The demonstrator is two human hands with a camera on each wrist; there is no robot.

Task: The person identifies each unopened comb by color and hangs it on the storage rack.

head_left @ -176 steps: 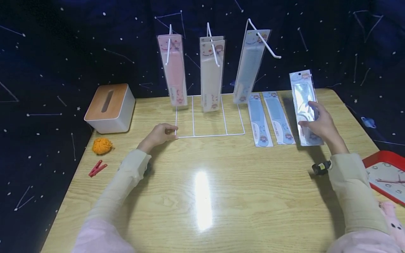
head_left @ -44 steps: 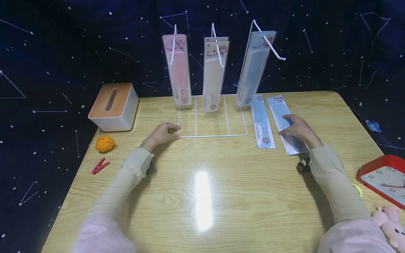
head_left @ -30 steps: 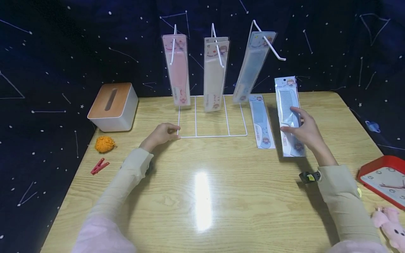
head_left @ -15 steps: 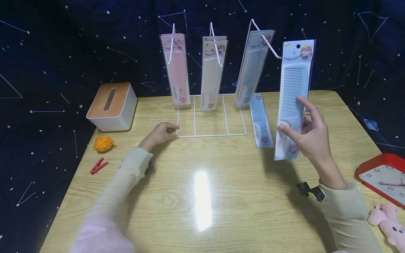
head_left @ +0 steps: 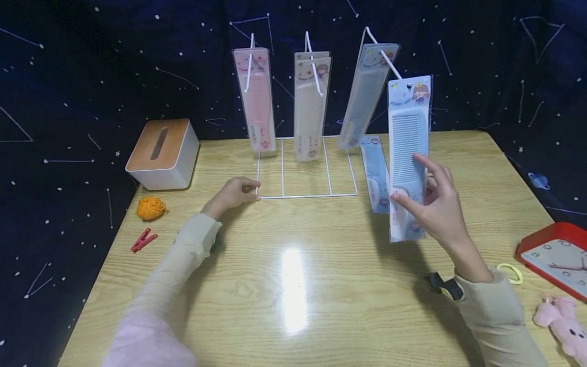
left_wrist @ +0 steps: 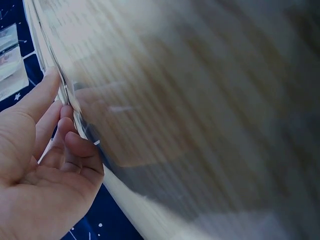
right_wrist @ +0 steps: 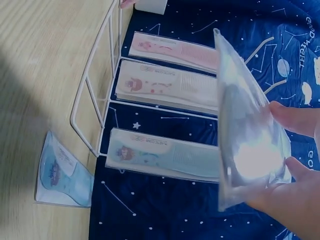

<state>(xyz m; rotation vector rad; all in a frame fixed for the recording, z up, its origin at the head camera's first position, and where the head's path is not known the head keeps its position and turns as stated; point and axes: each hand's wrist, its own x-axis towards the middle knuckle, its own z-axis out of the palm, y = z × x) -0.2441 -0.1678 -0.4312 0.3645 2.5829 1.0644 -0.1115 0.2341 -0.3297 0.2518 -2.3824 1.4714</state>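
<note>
Right hand [head_left: 440,209]: thumb and fingers pinch lower half of packaged blue comb [head_left: 407,153], long axis upright; free hook [head_left: 390,63] of wire rack [head_left: 306,195] lies at 11 o'clock of the packet's top, just beside. Left hand [head_left: 234,192]: fingers curled on rack base's front corner. Packet's hang-hole barely discernible; left-wrist view blurred.
</note>
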